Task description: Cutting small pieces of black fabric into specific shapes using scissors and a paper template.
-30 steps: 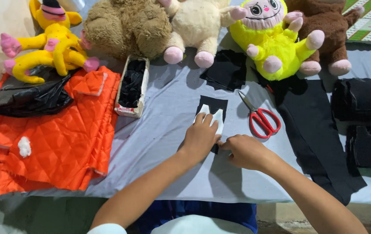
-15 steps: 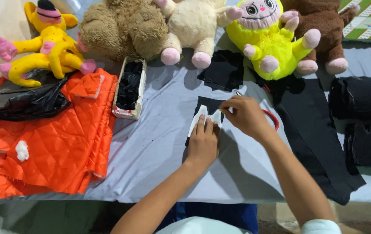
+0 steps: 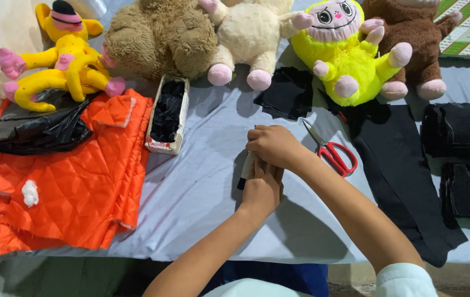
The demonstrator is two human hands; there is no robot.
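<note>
Both of your hands are pressing together on a small white-and-black piece (image 3: 244,169) at the frame's centre, right hand (image 3: 272,146) overlapping left hand (image 3: 261,190); whether either grips it, you cannot tell. Red-handled scissors (image 3: 331,149) are lying just right.

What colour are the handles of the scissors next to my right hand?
Red. The scissors lie on the grey cloth, clearest in the head view.
</note>
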